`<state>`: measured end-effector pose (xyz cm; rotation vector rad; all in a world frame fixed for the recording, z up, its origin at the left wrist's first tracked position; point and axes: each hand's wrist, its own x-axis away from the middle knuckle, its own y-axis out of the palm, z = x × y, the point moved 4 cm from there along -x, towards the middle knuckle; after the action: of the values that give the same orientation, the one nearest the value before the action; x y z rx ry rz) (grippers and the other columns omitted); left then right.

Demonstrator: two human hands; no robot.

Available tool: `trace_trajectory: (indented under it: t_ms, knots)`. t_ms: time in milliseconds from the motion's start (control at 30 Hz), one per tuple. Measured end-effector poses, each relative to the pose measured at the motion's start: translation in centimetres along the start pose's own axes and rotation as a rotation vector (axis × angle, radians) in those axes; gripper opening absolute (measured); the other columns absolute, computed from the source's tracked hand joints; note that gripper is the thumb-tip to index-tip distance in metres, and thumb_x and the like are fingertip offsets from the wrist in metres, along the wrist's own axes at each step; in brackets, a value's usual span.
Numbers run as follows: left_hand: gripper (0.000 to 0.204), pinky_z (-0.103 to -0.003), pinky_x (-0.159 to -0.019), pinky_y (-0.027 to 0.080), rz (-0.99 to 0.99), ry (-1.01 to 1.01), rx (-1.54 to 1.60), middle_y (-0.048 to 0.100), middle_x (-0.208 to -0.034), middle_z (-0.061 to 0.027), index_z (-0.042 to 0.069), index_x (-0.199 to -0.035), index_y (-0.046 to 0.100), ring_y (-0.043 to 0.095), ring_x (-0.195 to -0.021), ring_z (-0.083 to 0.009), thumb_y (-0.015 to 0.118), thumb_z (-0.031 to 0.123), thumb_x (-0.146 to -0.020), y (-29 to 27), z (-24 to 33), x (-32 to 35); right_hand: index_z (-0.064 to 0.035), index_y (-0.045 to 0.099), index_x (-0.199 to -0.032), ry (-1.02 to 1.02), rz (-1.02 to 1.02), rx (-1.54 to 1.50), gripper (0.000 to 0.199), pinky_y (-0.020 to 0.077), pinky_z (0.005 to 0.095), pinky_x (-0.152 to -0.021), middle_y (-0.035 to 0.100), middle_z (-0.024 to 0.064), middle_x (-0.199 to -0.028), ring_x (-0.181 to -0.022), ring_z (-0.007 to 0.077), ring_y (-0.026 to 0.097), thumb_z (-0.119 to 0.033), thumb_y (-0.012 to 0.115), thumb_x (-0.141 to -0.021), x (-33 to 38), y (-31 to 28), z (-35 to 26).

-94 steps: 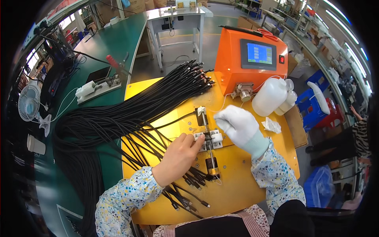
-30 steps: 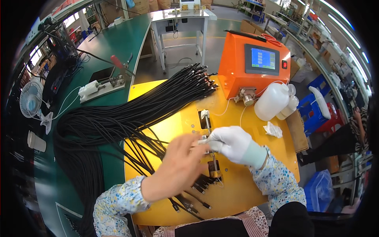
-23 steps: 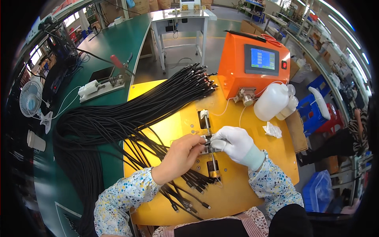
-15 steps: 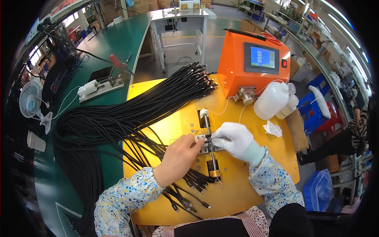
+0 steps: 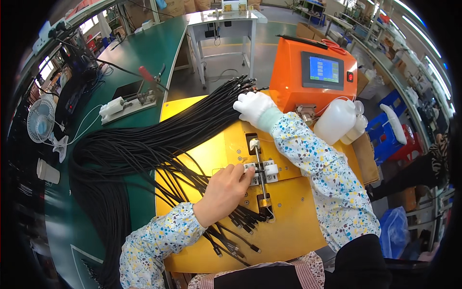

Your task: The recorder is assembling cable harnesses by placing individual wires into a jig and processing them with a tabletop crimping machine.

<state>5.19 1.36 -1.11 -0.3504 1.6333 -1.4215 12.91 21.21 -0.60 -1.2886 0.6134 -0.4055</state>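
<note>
Black, long, thin cables (image 5: 187, 115) lie bunched on the shiny yellow bench (image 5: 288, 226). The hands are apart. The bare left hand (image 5: 224, 191) touches a small white-and-silver holder (image 5: 271, 169); it is not clear whether it pinches anything. The white-gloved right hand (image 5: 254, 108) is up by the cable tips (image 5: 240, 82), its grip hidden. This looks like the reaching step, which calls for gentle fingers, since the tips crowd together. Half a second ago, both hands were at the holder.

The black cables (image 5: 192, 113) look matt, the metal rod (image 5: 258, 155) shiny.
</note>
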Motion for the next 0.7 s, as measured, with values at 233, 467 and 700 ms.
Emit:
trace_trajectory:
  t_ms: [233,467,700]
  knots:
    - [0.036,-0.031,-0.063,0.047,0.019,-0.028,0.036,0.047,-0.08,-0.0058,0.003,-0.11,0.063,0.054,-0.071,-0.0192,0.063,0.003,-0.074,0.2,-0.5,0.3,-0.0125,0.058,-0.077,-0.151,0.309,0.099,0.015,0.048,0.0359,-0.068,0.057,0.0032,-0.076,-0.079,0.0231,0.06,-0.023,0.068,-0.078,1.2,-3.7,-0.6]
    - [0.031,-0.032,-0.065,0.048,0.038,-0.087,0.126,0.055,-0.084,-0.0073,0.004,-0.101,0.063,0.055,-0.073,-0.0222,0.069,0.003,-0.071,0.3,-1.8,-0.1,-0.0117,0.057,-0.08,-0.123,0.311,0.066,0.007,0.0479,0.0349,-0.066,0.057,0.0041,-0.074,-0.075,0.0238,0.06,-0.012,0.063,-0.078,5.3,-7.2,-2.5]
    - [0.017,-0.034,-0.078,0.045,-0.019,-0.154,0.192,0.058,-0.089,-0.0076,0.005,-0.091,0.061,0.055,-0.086,-0.0257,0.067,0.005,-0.075,0.4,-2.9,-0.3,-0.0099,0.06,-0.091,0.03,0.302,-0.102,0.014,0.0498,0.0375,-0.069,0.058,0.0066,-0.078,-0.078,0.0269,0.061,-0.005,0.061,-0.078,7.3,-7.2,-2.4]
